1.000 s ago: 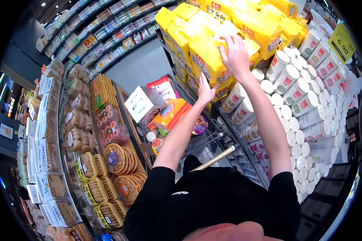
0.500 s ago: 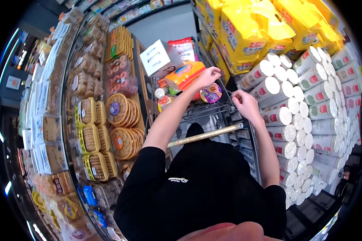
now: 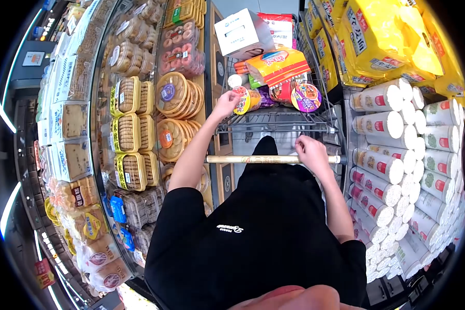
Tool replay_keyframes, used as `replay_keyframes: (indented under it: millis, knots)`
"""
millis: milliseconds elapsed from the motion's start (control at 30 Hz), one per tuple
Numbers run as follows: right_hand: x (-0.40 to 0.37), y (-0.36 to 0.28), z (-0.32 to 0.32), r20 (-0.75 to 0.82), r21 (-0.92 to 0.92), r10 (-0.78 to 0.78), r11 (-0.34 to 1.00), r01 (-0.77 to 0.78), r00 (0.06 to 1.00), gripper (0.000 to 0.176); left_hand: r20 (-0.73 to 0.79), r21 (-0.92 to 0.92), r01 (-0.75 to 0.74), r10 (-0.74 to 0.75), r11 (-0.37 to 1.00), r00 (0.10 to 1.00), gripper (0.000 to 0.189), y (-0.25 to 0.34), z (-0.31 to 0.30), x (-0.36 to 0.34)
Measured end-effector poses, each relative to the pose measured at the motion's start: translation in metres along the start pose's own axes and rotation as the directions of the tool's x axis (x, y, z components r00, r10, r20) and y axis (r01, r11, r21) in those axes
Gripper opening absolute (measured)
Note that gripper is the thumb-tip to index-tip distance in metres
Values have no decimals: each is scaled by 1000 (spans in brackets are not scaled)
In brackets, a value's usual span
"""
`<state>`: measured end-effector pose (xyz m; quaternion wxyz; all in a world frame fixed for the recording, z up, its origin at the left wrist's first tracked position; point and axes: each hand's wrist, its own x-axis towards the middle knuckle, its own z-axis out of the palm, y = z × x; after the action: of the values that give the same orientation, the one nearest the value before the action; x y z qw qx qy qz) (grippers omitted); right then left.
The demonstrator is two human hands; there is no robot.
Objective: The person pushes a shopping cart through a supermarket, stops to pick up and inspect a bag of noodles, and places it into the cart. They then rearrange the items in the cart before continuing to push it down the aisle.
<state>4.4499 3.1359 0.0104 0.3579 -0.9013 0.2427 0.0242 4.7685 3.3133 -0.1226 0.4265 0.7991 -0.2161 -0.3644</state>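
My left hand (image 3: 226, 105) is at the near left corner of the shopping cart (image 3: 279, 124), its fingers bunched together beside a yellow-and-pink instant noodle cup (image 3: 247, 99). No item shows in those fingers. My right hand (image 3: 312, 153) lies across the right part of the cart's pale handle bar (image 3: 263, 159), fingers curled in just past the bar with nothing visible in them. Inside the cart are an orange-yellow packet (image 3: 278, 65), a purple-rimmed cup (image 3: 306, 97), a white box (image 3: 243, 33) and a red-and-white bag (image 3: 280, 25).
Shelves on the left hold round tubs of cookies (image 3: 171, 92), yellow-trimmed biscuit boxes (image 3: 126, 133) and bagged bread (image 3: 86, 223). On the right, white cylindrical packs (image 3: 380, 126) are stacked beneath large yellow bags (image 3: 385, 39). The cart stands between both displays.
My left hand has moved from above the orange packet back to the cart's near left corner. My right hand has come down over the handle bar. The view has turned, levelling the bar.
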Motion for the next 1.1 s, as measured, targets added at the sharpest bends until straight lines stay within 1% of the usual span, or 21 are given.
replay_keyframes:
  millis: [67,100,133,200,233,267,333,367,400,467,500,567,600,667,733,767,800,900,933,1033,1100]
  knots:
    - [10,-6,-5,16,103,80,991,-81,997,6,51,21,61,-62,998,997,30,-12,-4,-3]
    - [17,-11,-7,29,99,85,991,-87,996,6,99,43,108,-112,993,989,34,-17,-5,-3]
    - [25,-17,-8,17,88,59,994,-60,998,6,103,32,121,-124,992,987,34,-21,-3,-2]
    - [42,-28,-4,24,66,39,997,-41,999,6,89,12,157,-158,988,983,46,-25,5,1]
    - [52,-34,-1,19,53,7,999,-8,1000,6,122,-34,208,-202,978,972,56,-25,6,6]
    - [63,-39,3,12,38,-27,999,27,1000,6,128,-51,217,-209,975,970,56,-25,9,9]
    - [80,-46,17,46,69,-41,997,37,998,5,10,19,118,-118,993,993,58,-39,19,22]
    - [88,-48,22,66,41,-48,998,45,997,4,29,36,82,-83,996,996,69,-61,26,34]
    - [95,-50,28,87,14,-54,999,53,995,4,31,19,88,-89,996,996,69,-82,37,42]
    - [113,-50,35,100,-9,-67,998,68,993,3,122,331,-8,-35,943,992,82,-105,58,56]
    - [124,-54,35,95,-22,-54,998,56,994,4,291,324,78,-178,943,940,97,-81,54,52]
    - [153,-63,40,86,-28,-46,998,49,995,7,268,335,113,-209,935,940,109,-73,72,39]
    - [170,-63,48,61,-24,-94,995,95,994,11,263,325,121,-213,938,941,112,-66,76,34]
    - [211,-69,65,78,-122,-179,975,188,981,15,294,352,103,-215,930,931,113,-55,83,29]
    - [252,-71,91,17,-243,-355,905,348,935,20,290,409,83,-215,909,933,113,-51,92,26]
    - [272,-66,108,102,-276,-298,908,314,949,31,309,455,43,-203,889,929,112,-53,94,26]
    - [291,-64,124,114,-279,-307,903,327,945,31,345,420,79,-240,904,907,110,-44,89,25]
    - [331,-55,172,161,-453,-239,844,287,958,49,369,440,77,-259,895,892,111,-36,87,18]
    - [338,-57,183,171,-454,-246,840,298,954,49,389,406,87,-257,910,885,111,-32,82,15]
    - [350,-59,215,270,-555,-28,812,179,963,66,398,410,79,-257,909,881,111,-29,83,15]
    - [351,-60,235,238,-589,-59,785,193,969,68,389,401,87,-255,912,885,108,-31,87,14]
